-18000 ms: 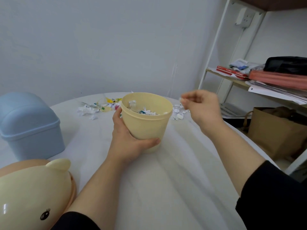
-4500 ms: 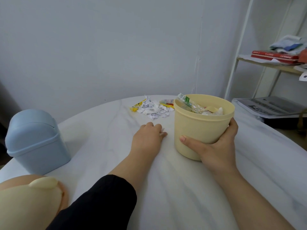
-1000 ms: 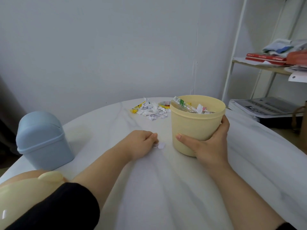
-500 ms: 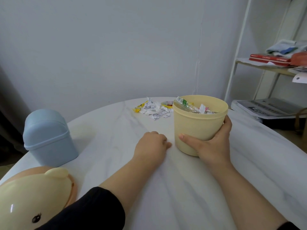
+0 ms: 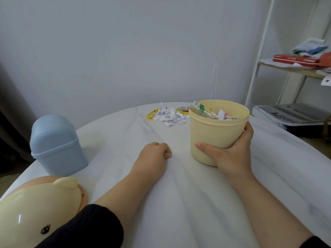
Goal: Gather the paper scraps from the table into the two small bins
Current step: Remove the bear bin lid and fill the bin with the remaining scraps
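While our right hand [image 5: 234,154] is wrapping around the yellow bin [image 5: 217,129], thumb across its front and fingers round the far side, we are judging the job a good way along but not finished. The bin is already sitting nearly full, crinkly wrappers and white scraps showing at its rim. Our left hand [image 5: 154,156] is resting curled into a loose fist on the table [image 5: 179,203] at the bin's nine o'clock; whether it is pinching a scrap we cannot tell, since the fingers are hiding the palm. A heap of scraps [image 5: 168,115] is still lying at the bin's eleven o'clock near the far edge, small torn white bits mixed with yellow and red wrapper pieces, light and flimsy by the look of them. The blue bin [image 5: 55,145], matte plastic with a domed swing lid, is standing shut at nine o'clock, well apart from the heap. The yellow bin's glossy bear-faced lid [image 5: 35,208] is lying at seven o'clock. The table is looking smooth, white and faintly veined like marble.
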